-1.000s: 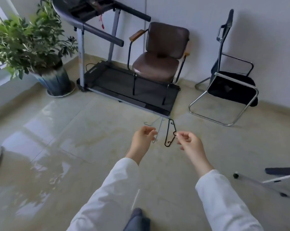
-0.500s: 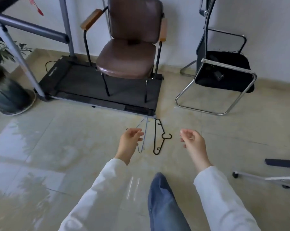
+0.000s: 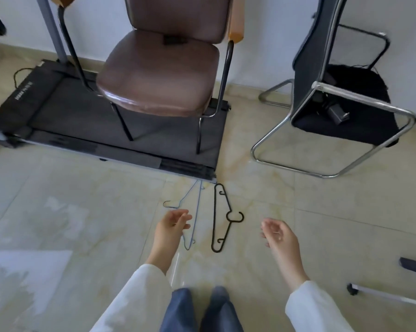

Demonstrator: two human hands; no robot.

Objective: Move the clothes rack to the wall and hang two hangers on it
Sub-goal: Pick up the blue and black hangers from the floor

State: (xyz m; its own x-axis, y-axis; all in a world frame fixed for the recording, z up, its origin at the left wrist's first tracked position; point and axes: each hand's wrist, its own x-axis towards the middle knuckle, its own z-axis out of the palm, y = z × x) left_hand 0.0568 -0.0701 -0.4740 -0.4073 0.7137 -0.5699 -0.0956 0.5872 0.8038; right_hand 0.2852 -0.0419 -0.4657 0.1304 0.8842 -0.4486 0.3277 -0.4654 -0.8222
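Observation:
Two hangers lie on the tiled floor just in front of the treadmill. The black plastic hanger (image 3: 220, 218) lies lengthwise with its hook to the right. Left of it lies a thin blue wire hanger (image 3: 194, 219) with its hook to the left. My left hand (image 3: 172, 226) hovers open over the wire hanger's left side, fingers curled. My right hand (image 3: 277, 234) is open too, held above the floor to the right of the black hanger. A wheeled foot of the clothes rack (image 3: 379, 292) shows at the lower right edge.
A brown chair (image 3: 163, 75) stands on a black treadmill (image 3: 65, 116) against the white wall. To its right is a black chair with a chrome frame (image 3: 341, 130). My knees (image 3: 202, 310) show at the bottom.
The view has moved closer and tilted down over the hangers. Both hands have lowered toward the floor and spread apart, and the plant has left the view.

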